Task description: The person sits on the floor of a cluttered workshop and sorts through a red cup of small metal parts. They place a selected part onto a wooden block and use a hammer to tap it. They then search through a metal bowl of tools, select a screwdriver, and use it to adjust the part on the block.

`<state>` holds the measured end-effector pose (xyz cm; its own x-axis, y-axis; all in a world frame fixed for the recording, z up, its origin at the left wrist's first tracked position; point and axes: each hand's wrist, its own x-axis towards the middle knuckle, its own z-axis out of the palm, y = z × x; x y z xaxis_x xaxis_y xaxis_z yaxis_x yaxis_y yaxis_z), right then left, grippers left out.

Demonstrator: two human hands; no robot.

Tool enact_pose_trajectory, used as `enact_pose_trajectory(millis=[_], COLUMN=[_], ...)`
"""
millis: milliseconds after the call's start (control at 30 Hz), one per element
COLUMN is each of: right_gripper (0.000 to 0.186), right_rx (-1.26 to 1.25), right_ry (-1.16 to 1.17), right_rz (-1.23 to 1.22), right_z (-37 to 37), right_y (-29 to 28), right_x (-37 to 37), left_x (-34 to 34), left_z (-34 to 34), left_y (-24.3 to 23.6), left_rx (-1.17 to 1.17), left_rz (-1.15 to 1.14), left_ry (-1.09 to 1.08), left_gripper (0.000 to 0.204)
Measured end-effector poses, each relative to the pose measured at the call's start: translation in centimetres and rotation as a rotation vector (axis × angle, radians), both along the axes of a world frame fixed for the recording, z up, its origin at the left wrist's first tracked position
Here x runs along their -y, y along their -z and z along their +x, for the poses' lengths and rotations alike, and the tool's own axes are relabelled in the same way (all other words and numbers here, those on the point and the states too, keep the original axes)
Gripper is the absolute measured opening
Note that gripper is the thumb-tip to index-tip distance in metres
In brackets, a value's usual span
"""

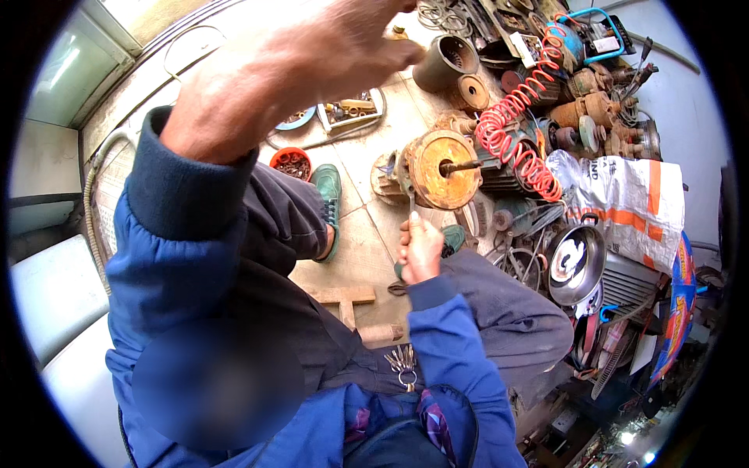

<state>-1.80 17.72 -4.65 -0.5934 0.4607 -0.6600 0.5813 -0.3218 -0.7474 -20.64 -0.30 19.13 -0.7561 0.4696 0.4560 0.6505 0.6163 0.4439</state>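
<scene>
Raised close in front of me, my left hand is large at the top, partly cut off by the picture's edge. Its thumb stands apart from the fingers that show, and nothing is visible in it. Lower down, my right hand is closed around a slim metal tool, whose exact kind I cannot make out. The tool's upper end meets the near edge of a rusty, yellowish motor with a round flange. A dark shaft sticks out of the flange's middle. The motor rests on the tiled floor between my feet.
A red bowl of small parts and a white tray of fittings lie ahead left. Behind the motor stands a dark cylinder. A red coiled hose, white sack and metal pan crowd the right.
</scene>
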Motion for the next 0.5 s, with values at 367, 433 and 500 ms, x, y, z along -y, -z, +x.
enact_pose_trajectory(millis=[367, 433, 500], right_gripper=[0.031, 0.032, 0.034], right_rx=[-0.379, -0.286, -0.182], right_ry=[0.443, 0.264, 0.007], right_rz=[-0.261, -0.262, -0.174], right_z=[-3.8, -1.3, 0.9], right_y=[0.2, -0.6, 0.3], right_x=[9.6, 8.0, 3.9], left_x=[-1.1, -0.5, -0.3], left_z=[-1.4, -0.9, -0.7], left_y=[0.7, 0.1, -1.6], left_rx=[-0.361, -0.121, 0.211], left_rz=[0.099, -0.045, -0.126], left_ry=[0.18, 0.149, 0.182], left_gripper=[0.02, 0.02, 0.021])
